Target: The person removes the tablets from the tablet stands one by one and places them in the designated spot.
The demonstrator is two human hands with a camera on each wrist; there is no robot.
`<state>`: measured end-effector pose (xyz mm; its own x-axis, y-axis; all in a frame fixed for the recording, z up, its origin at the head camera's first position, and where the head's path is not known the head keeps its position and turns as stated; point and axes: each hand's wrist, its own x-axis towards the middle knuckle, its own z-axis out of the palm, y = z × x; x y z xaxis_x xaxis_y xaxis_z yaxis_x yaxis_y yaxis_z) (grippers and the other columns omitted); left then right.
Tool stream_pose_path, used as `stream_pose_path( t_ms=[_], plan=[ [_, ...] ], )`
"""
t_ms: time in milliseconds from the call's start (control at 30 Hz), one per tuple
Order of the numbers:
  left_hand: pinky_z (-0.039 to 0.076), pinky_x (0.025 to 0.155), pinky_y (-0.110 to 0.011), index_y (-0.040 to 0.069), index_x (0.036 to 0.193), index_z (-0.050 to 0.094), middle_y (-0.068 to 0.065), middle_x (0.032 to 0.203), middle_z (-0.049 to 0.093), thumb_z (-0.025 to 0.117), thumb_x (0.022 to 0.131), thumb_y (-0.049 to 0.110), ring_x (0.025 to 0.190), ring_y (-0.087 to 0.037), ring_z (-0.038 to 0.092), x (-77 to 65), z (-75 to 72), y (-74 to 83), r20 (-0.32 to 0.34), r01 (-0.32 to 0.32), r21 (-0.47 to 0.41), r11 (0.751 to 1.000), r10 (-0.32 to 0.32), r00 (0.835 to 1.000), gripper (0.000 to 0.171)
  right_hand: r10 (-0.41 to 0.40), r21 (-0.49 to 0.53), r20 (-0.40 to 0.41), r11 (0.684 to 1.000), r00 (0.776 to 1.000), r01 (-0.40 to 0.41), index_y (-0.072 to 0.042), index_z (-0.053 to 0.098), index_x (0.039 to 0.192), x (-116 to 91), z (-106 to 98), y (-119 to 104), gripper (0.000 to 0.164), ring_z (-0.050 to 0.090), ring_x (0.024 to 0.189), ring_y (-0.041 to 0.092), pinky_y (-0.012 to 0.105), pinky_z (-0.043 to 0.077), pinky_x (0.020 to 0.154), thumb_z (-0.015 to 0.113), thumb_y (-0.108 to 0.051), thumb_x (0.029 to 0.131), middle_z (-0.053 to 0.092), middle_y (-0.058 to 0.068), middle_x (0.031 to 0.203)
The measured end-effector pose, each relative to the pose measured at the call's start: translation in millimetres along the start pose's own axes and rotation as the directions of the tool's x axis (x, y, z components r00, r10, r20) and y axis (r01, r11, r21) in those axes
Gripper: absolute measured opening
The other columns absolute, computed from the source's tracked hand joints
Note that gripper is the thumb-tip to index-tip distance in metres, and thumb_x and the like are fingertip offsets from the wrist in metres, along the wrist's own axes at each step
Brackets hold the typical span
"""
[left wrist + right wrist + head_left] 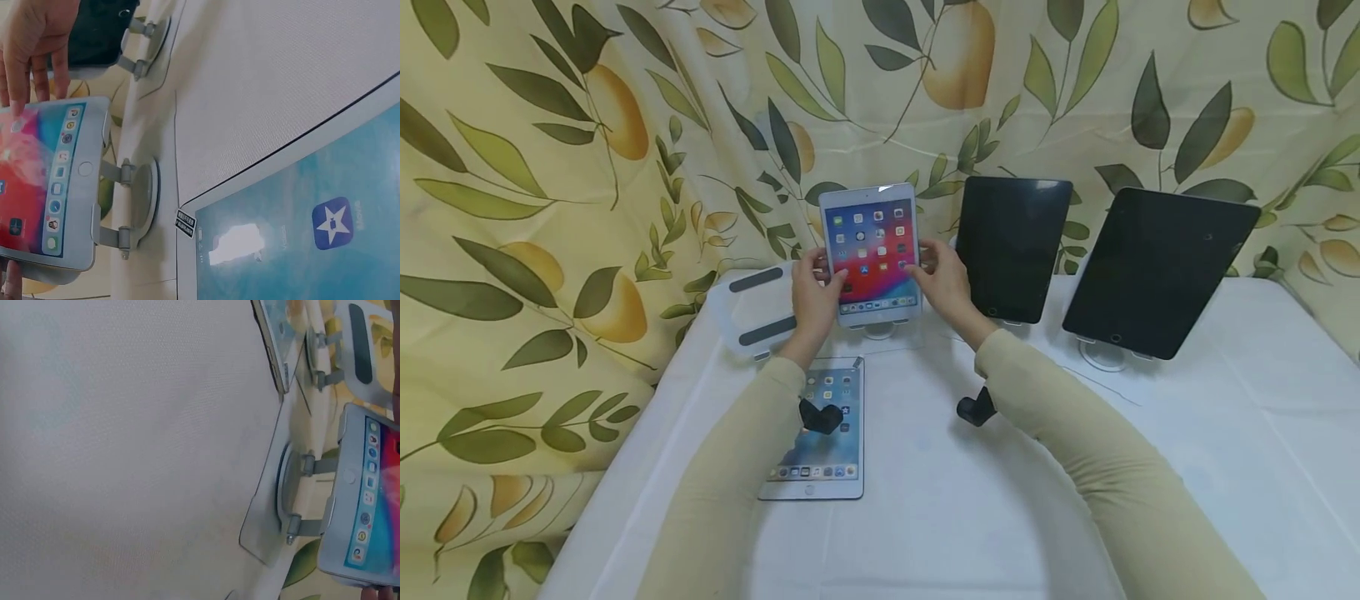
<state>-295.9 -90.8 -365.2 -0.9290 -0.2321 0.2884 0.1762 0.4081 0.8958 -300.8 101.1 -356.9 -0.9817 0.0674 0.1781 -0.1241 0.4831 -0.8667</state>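
White-framed and lit, the tablet leans on the stand, hooks under its lower edge, while the left hand and right hand grip opposite sides, probably to keep it square.

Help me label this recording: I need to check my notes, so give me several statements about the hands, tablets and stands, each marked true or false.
1. The left grip and right grip both hold the white upright tablet. True.
2. Two black tablets stand to its right. True.
3. Both black tablets show app icons. False: both screens look dark.
4. A flat tablet lies on the table, partly hidden by a sleeve. True.
5. The flat tablet's screen is off. False: it is lit and shows app icons.
6. Every stand bears a tablet. False: the left stand bears none.
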Motion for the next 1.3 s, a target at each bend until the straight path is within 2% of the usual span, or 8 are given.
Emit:
stream_pose_path(
  t_ms=[133, 367, 600, 800, 933, 1033, 1167, 1300],
  plan=[
    [0.048, 0.089, -0.033, 0.006, 0.124, 0.048, -0.012, 0.113, 0.053, 0.063, 0.09, 0.009, 0.099, -0.023, 0.055, -0.1, -0.8, -0.4, 0.002, -0.016, -0.028, 0.999, 0.017, 1.0, 0.038, 0.01, 0.026, -0.02, 1.0, 1.0, -0.01, -0.011, 0.043, 0.131, -1.1, 1.0, 0.4, 0.045, 0.054, 0.101, 0.025, 0.039, 0.052, 0.086, 0.063, -0.021, 0.092, 0.056, 0.011, 0.12],
    [0.048, 0.087, -0.033, 0.003, 0.118, 0.049, -0.013, 0.106, 0.055, 0.063, 0.089, 0.006, 0.094, -0.025, 0.056, -2.0, -2.9, 1.8, -0.021, -0.057, -0.093, 0.994, 0.056, 0.998, 0.032, -0.055, 0.078, -0.034, 0.995, 0.998, 0.057, -0.008, 0.044, 0.127, -4.5, -3.1, 0.9, 0.043, 0.056, 0.1, 0.024, 0.037, 0.054, 0.084, 0.064, -0.019, 0.091, 0.057, 0.012, 0.115],
    [0.048, 0.084, -0.034, 0.001, 0.117, 0.051, -0.015, 0.099, 0.055, 0.067, 0.086, 0.005, 0.089, -0.028, 0.056, -11.2, -8.9, 4.6, -0.006, -0.187, -0.089, 0.978, 0.187, 0.982, 0.035, -0.137, 0.066, -0.028, 0.988, 0.99, 0.138, -0.008, 0.046, 0.122, -11.8, -16.5, 0.9, 0.04, 0.057, 0.089, 0.023, 0.036, 0.057, 0.074, 0.066, -0.015, 0.088, 0.059, 0.013, 0.11],
    [0.048, 0.083, -0.034, 0.0, 0.116, 0.052, -0.016, 0.096, 0.056, 0.068, 0.086, 0.006, 0.088, -0.028, 0.056, -21.2, -16.0, 14.8, 0.014, -0.246, -0.098, 0.964, 0.249, 0.968, 0.035, -0.163, 0.081, -0.015, 0.983, 0.987, 0.163, -0.007, 0.045, 0.122, -22.7, -28.6, -3.5, 0.04, 0.059, 0.084, 0.021, 0.032, 0.057, 0.07, 0.066, -0.015, 0.088, 0.059, 0.012, 0.108],
    [0.048, 0.082, -0.032, 0.001, 0.117, 0.052, -0.015, 0.096, 0.055, 0.068, 0.086, 0.006, 0.087, -0.026, 0.055, -30.3, -20.6, 22.5, 0.033, -0.244, -0.124, 0.962, 0.25, 0.968, 0.035, -0.182, 0.082, -0.011, 0.98, 0.983, 0.183, -0.005, 0.043, 0.122, -32.8, -35.7, -5.6, 0.041, 0.058, 0.082, 0.02, 0.026, 0.057, 0.07, 0.065, -0.015, 0.089, 0.057, 0.013, 0.106],
    [0.048, 0.079, -0.028, 0.002, 0.118, 0.052, -0.014, 0.096, 0.054, 0.067, 0.087, 0.007, 0.087, -0.025, 0.055, -39.4, -24.2, 28.7, 0.06, -0.225, -0.146, 0.963, 0.235, 0.97, 0.035, -0.194, 0.077, -0.008, 0.978, 0.981, 0.194, -0.004, 0.043, 0.123, -42.1, -43.0, -7.6, 0.041, 0.057, 0.082, 0.02, 0.028, 0.057, 0.071, 0.065, -0.015, 0.089, 0.057, 0.013, 0.105],
    [0.049, 0.072, -0.025, 0.002, 0.118, 0.051, -0.013, 0.096, 0.054, 0.066, 0.088, 0.008, 0.085, -0.023, 0.055, -50.5, -26.3, 33.9, 0.098, -0.215, -0.176, 0.961, 0.234, 0.967, 0.035, -0.186, 0.064, 0.0, 0.981, 0.983, 0.186, -0.004, 0.043, 0.122, -54.9, -53.3, -11.2, 0.042, 0.057, 0.082, 0.021, 0.038, 0.057, 0.073, 0.065, -0.015, 0.089, 0.057, 0.013, 0.105],
    [0.049, 0.072, -0.027, 0.001, 0.118, 0.051, -0.014, 0.096, 0.054, 0.067, 0.087, 0.007, 0.084, -0.023, 0.055, -58.0, -26.8, 36.1, 0.116, -0.215, -0.199, 0.956, 0.241, 0.964, 0.035, -0.16, 0.046, -0.002, 0.986, 0.987, 0.16, -0.004, 0.043, 0.122, -66.6, -59.5, -14.4, 0.041, 0.056, 0.082, 0.021, 0.038, 0.057, 0.073, 0.065, -0.016, 0.089, 0.057, 0.013, 0.104]
  ],
)
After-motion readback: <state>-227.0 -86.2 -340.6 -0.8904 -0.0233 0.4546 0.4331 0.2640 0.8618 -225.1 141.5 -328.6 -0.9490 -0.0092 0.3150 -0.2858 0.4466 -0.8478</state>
